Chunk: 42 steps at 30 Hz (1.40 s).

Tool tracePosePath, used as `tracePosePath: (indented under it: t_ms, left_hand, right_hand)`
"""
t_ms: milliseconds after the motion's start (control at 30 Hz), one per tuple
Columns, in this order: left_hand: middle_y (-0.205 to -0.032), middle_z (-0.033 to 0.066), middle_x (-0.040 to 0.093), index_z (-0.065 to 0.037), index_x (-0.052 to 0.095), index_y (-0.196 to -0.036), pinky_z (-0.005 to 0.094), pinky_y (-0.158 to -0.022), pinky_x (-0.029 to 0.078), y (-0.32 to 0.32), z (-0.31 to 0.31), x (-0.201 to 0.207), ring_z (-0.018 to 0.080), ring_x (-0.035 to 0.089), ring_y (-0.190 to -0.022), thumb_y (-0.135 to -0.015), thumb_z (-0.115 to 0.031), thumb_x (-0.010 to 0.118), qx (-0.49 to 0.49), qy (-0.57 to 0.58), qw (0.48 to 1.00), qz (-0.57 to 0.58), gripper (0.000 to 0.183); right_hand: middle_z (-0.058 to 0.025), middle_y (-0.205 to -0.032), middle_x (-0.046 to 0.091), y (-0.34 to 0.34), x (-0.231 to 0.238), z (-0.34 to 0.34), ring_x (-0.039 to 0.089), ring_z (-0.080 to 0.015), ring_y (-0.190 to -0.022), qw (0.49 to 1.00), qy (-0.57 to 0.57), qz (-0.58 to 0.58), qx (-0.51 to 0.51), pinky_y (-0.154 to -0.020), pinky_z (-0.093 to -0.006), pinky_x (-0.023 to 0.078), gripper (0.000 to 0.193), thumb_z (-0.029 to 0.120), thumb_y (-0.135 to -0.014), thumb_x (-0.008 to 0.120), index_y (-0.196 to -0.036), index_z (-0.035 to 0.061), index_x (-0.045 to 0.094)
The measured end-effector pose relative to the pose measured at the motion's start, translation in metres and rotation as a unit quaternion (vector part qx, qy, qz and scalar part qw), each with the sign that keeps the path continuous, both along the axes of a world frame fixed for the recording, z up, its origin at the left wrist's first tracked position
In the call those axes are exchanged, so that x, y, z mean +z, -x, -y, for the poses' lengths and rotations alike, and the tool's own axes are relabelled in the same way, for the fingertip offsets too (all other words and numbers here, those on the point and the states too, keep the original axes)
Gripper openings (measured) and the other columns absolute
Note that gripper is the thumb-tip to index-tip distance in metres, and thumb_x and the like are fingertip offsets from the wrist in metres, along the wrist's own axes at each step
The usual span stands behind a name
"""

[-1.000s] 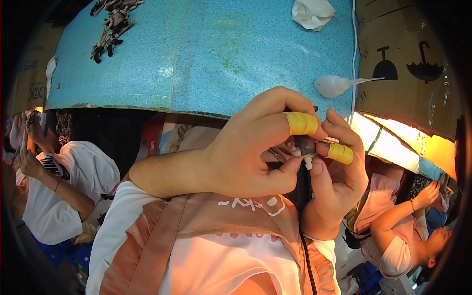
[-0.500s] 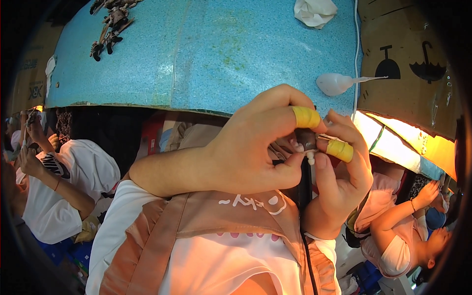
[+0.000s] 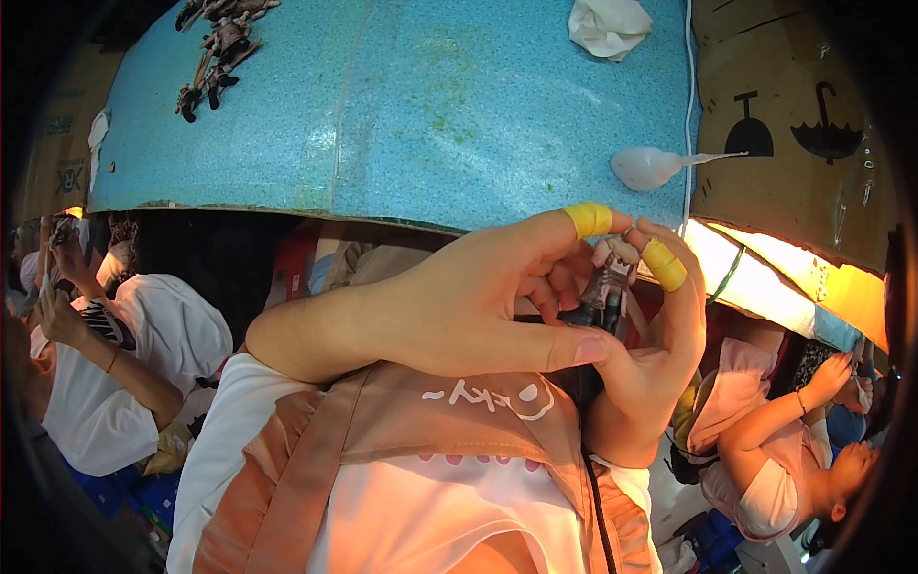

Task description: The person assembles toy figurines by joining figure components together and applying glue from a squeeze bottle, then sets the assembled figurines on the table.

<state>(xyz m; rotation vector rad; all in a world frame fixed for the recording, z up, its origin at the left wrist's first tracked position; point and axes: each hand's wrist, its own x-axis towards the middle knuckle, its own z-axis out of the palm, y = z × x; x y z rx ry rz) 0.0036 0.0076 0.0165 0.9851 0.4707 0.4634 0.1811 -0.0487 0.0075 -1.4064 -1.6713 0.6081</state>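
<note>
Evidently, the left hand [image 3: 488,301] and right hand [image 3: 666,325] together grasp a small figurine [image 3: 615,263], just off the near edge of the blue surface [image 3: 411,134]; it looks light and rather stiff, its thin legs perhaps fragile, so the torso seems the safer hold; farther out lies a translucent dropper bottle [image 3: 645,168].

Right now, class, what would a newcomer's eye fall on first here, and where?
Probably the yellow finger wraps, one on the left hand and one on the right hand, right of centre. Between the hands is a small dark-legged figure; beyond them, a bright blue tabletop carries a pale squeeze bottle near its right edge.
</note>
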Motion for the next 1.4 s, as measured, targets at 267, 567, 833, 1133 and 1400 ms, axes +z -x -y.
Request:
tracePosePath:
  t_ms: [267,567,833,1133,1400]
  left_hand:
    - [-0.115,0.0104,0.053,-0.002,0.032,-0.134,0.0252,-0.080,0.044,0.004,-0.001,-0.003,0.0137,0.053,-0.098,-0.071,-0.007,0.075,-0.010,-0.017,1.000,-0.008,0.077]
    - [-0.114,0.0119,0.055,0.000,0.036,-0.130,0.0265,-0.081,0.045,0.003,-0.002,-0.001,0.0162,0.056,-0.099,-0.070,-0.002,0.074,0.018,0.049,0.998,0.024,0.072]
    - [-0.117,0.0140,0.054,0.001,0.036,-0.129,0.0268,-0.083,0.044,0.004,-0.003,0.000,0.0173,0.056,-0.100,-0.070,0.000,0.073,0.016,0.072,0.996,0.048,0.069]
    - [-0.124,0.0157,0.050,-0.003,0.028,-0.137,0.0286,-0.085,0.044,0.004,-0.005,-0.004,0.0174,0.052,-0.106,-0.076,0.001,0.066,-0.028,-0.029,0.998,0.049,0.072]
    - [-0.122,0.0147,0.046,-0.006,0.016,-0.140,0.0326,-0.095,0.039,-0.005,0.004,-0.010,0.0206,0.049,-0.109,-0.081,-0.002,0.058,0.047,0.099,0.980,0.164,0.073]
  right_hand:
    - [-0.0123,-0.104,0.055,0.001,-0.005,0.003,0.054,-0.0188,-0.089,0.981,0.015,-0.192,0.011,-0.076,-0.0288,0.044,0.068,0.028,-0.057,0.085,-0.108,-0.0031,0.053]
    - [-0.0135,-0.115,0.048,0.023,0.017,0.006,0.052,-0.0220,-0.102,0.857,0.136,-0.497,-0.032,-0.086,-0.0323,0.042,0.072,0.020,-0.058,0.083,-0.117,-0.0035,0.048]
    - [-0.0141,-0.114,0.048,0.002,-0.001,0.009,0.051,-0.0227,-0.101,0.935,0.080,-0.343,0.042,-0.086,-0.0326,0.042,0.069,0.019,-0.060,0.080,-0.117,-0.0036,0.048]
    - [-0.0153,-0.119,0.047,0.022,0.019,0.008,0.051,-0.0233,-0.105,0.852,0.107,-0.512,-0.016,-0.090,-0.0363,0.042,0.066,0.010,-0.063,0.077,-0.119,-0.0038,0.046]
    - [-0.0076,-0.100,0.061,0.007,0.001,-0.003,0.054,-0.0316,-0.099,0.985,-0.141,0.095,-0.035,-0.084,-0.0416,0.040,0.032,0.006,-0.062,0.072,-0.093,0.0046,0.061]
